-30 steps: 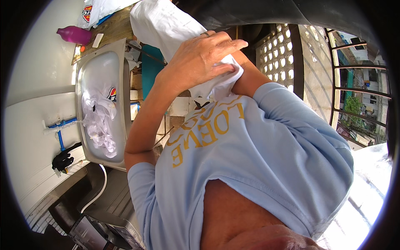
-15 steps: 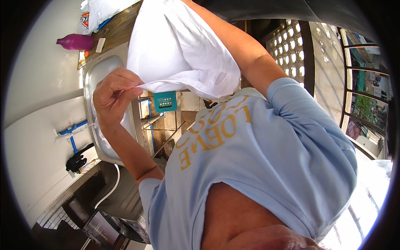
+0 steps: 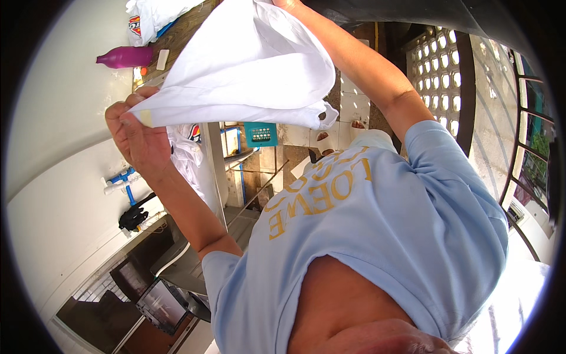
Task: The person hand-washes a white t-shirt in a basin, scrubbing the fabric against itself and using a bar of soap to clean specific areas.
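A white cloth point(image 3: 253, 76) hangs spread in the air between my two hands. My left hand point(image 3: 138, 133) pinches its left corner, beside a small yellowish patch on the hem. At the upper edge, my right hand point(image 3: 287, 5) is mostly cut off by the frame; the cloth stretches up to it and is held there, though the fingertips are hidden. The lower hem sags, with a twisted bit at its right end. Behind and below the cloth, the sink point(image 3: 215, 183) is largely covered, and more white laundry point(image 3: 187, 156) lies in it.
On the wooden counter point(image 3: 191, 35) beyond the sink are a purple bottle point(image 3: 125, 57), a white bar point(image 3: 163, 59) and a bundle of white fabric point(image 3: 154, 20). A teal perforated basket point(image 3: 260, 134) is below. Blue pipes point(image 3: 127, 177) and a black cloth point(image 3: 135, 218) are at left.
My left hand has moved left and slightly down, drawing the hem out straighter and wider. My right arm has shifted right and up, and the cloth now covers more of the sink.
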Demonstrator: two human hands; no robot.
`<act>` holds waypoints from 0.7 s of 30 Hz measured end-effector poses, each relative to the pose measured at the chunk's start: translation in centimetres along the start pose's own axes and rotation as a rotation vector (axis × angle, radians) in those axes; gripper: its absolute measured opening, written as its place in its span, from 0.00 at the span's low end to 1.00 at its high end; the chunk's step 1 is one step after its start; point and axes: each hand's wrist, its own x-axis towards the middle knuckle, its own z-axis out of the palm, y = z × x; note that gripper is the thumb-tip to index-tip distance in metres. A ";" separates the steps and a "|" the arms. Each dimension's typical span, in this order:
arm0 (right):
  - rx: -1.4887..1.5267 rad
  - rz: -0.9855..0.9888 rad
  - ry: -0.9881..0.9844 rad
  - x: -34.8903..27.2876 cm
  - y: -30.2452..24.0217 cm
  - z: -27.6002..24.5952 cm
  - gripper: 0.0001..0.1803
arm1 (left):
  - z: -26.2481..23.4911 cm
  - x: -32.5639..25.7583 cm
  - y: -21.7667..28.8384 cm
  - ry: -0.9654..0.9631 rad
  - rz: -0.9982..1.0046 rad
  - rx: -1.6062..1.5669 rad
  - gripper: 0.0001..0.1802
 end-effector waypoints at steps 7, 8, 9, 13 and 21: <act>-0.715 0.094 -0.030 3.3 3.1 1.9 0.19 | -3.1 3.9 4.4 0.289 0.055 -0.172 0.09; -0.763 -0.119 -0.133 0.3 1.9 4.6 0.20 | -5.0 2.6 5.3 0.290 0.037 -0.138 0.09; -0.799 -0.346 -0.230 -2.7 -0.8 7.4 0.21 | -6.2 1.4 6.1 0.286 0.024 -0.110 0.09; -1.011 -0.361 -0.405 -3.9 -4.3 8.0 0.24 | -4.4 2.6 4.3 0.144 -0.037 -0.025 0.11; -1.048 -0.345 -0.573 -5.9 -1.6 11.9 0.21 | -6.7 -0.5 1.8 0.096 -0.252 0.143 0.08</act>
